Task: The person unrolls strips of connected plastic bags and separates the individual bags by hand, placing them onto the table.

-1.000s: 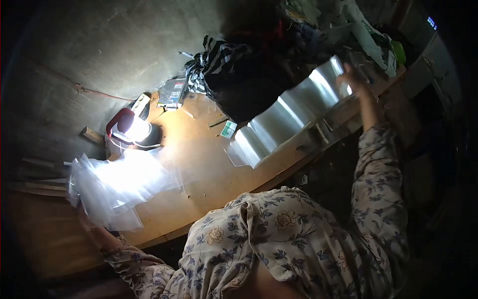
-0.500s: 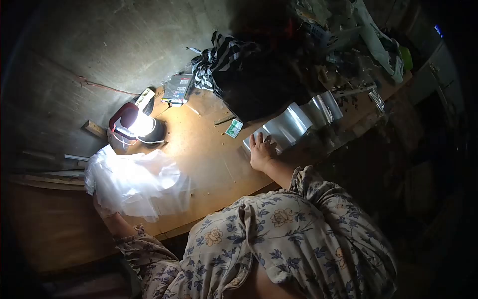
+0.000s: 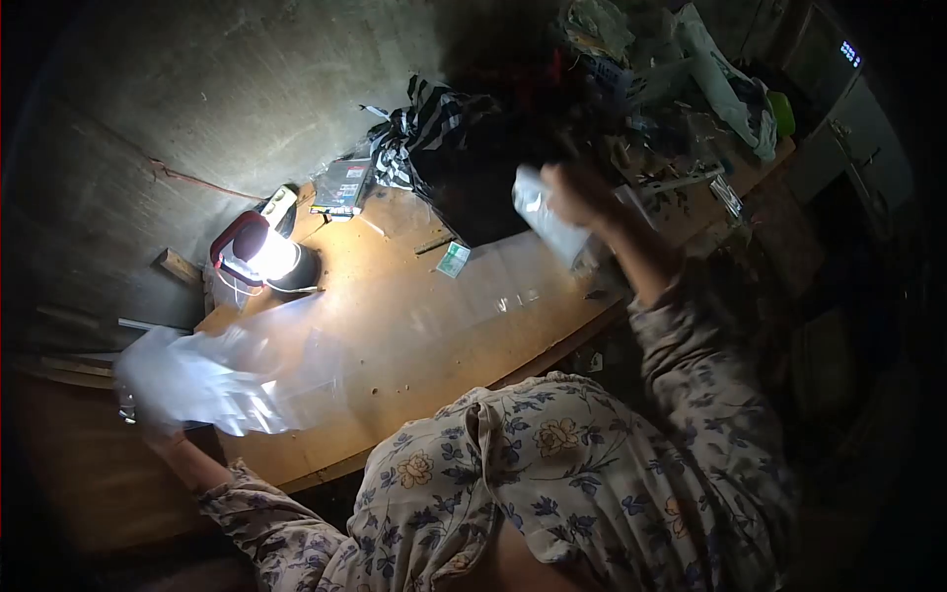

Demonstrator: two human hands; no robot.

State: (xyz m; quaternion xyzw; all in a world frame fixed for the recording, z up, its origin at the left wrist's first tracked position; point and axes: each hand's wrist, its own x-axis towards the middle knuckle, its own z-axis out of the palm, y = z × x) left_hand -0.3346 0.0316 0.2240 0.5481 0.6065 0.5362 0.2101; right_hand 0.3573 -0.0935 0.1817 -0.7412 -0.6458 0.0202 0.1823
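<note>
Crumpled clear plastic film (image 3: pixel 212 380) hangs over the left end of the wooden table, lit brightly by the lamp. My left hand (image 3: pixel 158 429) is at its lower left edge, its fingers mostly hidden by the film. At the right, my right hand (image 3: pixel 582 197) is raised above the table, closed on a folded piece of plastic sheet (image 3: pixel 547 222) and blurred by motion. A thin transparent strip stretches across the tabletop between the two.
A lit lantern (image 3: pixel 271 257) stands at the back left near a power strip (image 3: pixel 279 205) and a dark box (image 3: pixel 343 185). A green-and-white packet (image 3: pixel 453 259) lies mid-table. Black and striped cloth (image 3: pixel 424 128), plastic bags (image 3: pixel 725 89) and clutter fill the back right.
My right hand has lifted from the flat sheet and moved right and up with plastic in it. My left hand and the crumpled film have shifted left and slightly down.
</note>
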